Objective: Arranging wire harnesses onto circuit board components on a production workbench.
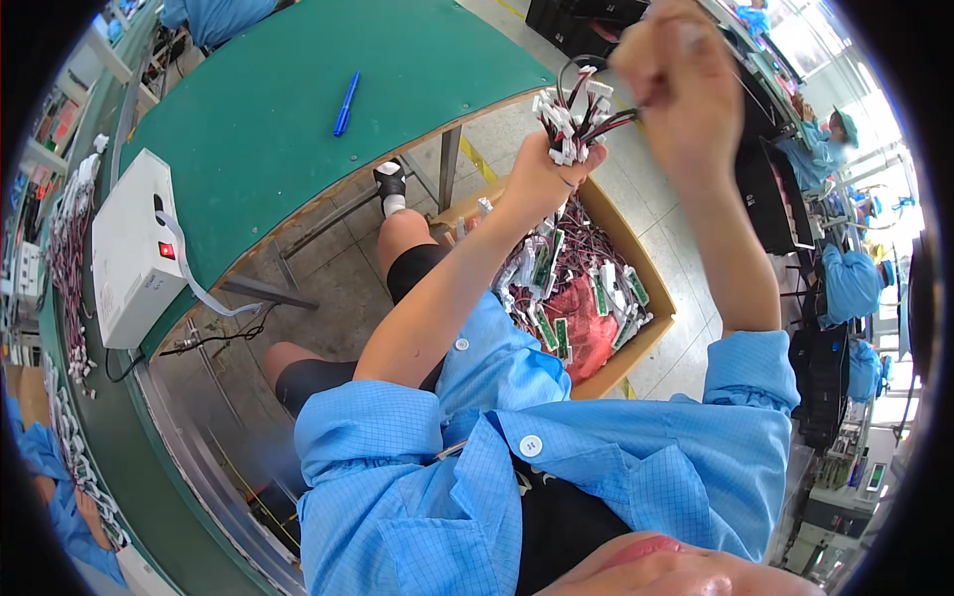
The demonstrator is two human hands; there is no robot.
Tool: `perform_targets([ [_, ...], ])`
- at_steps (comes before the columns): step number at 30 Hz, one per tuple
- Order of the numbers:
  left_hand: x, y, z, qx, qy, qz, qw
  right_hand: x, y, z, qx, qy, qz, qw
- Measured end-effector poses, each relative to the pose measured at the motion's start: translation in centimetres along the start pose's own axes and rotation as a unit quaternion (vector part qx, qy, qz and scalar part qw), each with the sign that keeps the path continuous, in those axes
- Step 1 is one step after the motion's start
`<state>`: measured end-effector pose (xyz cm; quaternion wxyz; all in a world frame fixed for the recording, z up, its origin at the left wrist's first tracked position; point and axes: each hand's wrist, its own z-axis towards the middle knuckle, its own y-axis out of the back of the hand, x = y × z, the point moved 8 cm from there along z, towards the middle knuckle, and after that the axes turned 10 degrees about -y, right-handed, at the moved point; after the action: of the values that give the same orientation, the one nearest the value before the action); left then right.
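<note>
Cables [570,127] with white plugs stand bunched in the left hand [543,177], fingers closed round them, near the far edge of the cardboard box [651,341]. The right hand [688,94], blurred, is at their wires; its grip cannot be confirmed. One bunch appears gathered. Outstanding: the box holds more tangled wires [586,236], green circuit boards [561,339] and red plastic [581,323].

Red-and-black cable bundle [576,119] with white connectors [566,152], in left hand [542,179]
</note>
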<state>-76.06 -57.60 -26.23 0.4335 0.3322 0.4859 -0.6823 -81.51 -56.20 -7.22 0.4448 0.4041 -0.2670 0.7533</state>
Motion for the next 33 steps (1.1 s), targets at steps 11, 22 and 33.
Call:
perform_targets([
  [11, -1.2, -0.5, 0.7, 0.019, -0.024, 0.052, 0.998, 12.5, 3.9, 1.3, -0.161, 0.313, -0.632, 0.69],
  [22, -2.4, -0.9, 0.1, 0.007, -0.065, 0.071, 0.995, -0.3, -1.2, -5.2, 0.217, 0.204, -0.747, 0.594],
  [33, -1.1, -0.3, 0.4, -0.007, -0.107, 0.077, 0.991, -1.4, 0.0, -4.9, 0.143, -0.03, -0.733, 0.665],
])
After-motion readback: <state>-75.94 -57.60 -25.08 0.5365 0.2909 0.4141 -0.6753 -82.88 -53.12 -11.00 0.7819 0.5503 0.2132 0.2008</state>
